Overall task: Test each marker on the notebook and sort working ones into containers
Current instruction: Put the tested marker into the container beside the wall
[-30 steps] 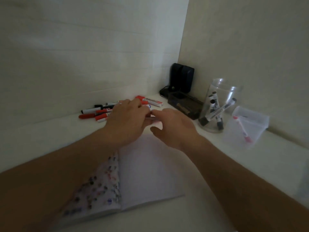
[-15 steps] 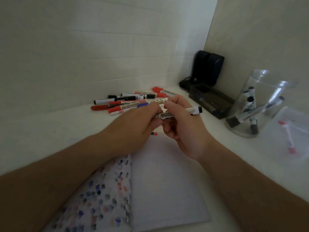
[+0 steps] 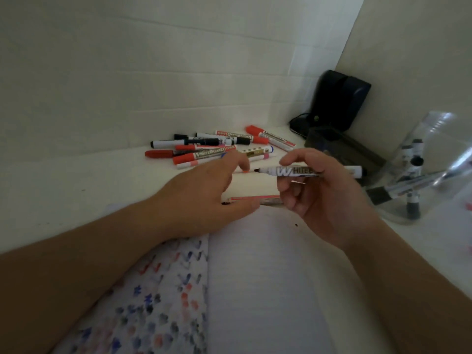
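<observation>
The right hand [image 3: 329,198] gripped an uncapped marker [image 3: 293,171] above the notebook [image 3: 255,290]; the left hand [image 3: 204,200], fingers loosely spread, held nothing visible. Beyond lay a white counter [image 3: 76,190], tiled corner walls, roughly ten loose markers [image 3: 212,149].

Markers [image 3: 217,146] behind notebook [image 3: 255,277]; jar [image 3: 434,175] right
</observation>
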`<act>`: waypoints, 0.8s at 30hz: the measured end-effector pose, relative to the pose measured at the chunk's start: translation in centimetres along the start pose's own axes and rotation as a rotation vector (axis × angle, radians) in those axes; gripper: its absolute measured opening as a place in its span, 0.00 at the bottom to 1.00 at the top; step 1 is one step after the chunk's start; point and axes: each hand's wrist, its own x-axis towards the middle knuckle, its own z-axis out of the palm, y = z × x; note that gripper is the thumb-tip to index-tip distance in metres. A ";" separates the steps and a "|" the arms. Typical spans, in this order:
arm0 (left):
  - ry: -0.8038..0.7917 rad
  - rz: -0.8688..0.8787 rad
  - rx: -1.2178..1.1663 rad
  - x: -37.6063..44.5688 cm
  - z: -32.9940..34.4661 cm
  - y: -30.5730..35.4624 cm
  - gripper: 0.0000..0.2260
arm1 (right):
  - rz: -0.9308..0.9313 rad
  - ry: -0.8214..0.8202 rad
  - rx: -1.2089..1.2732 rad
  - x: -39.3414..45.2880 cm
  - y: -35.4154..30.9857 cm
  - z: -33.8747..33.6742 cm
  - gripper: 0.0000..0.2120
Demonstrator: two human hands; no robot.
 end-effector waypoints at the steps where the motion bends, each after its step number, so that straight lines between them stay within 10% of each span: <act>1: -0.043 -0.023 0.057 -0.1 0.1 -0.3 0.20 | 0.008 0.024 -0.053 -0.2 -0.1 -0.4 0.09; 6: -0.123 -0.068 0.134 0.3 0.5 -0.8 0.21 | 0.013 0.128 -0.439 -0.2 1.0 -0.7 0.12; 24: -0.189 -0.116 0.107 0.5 0.3 -0.5 0.21 | 0.086 0.232 -0.597 -0.1 2.0 0.4 0.10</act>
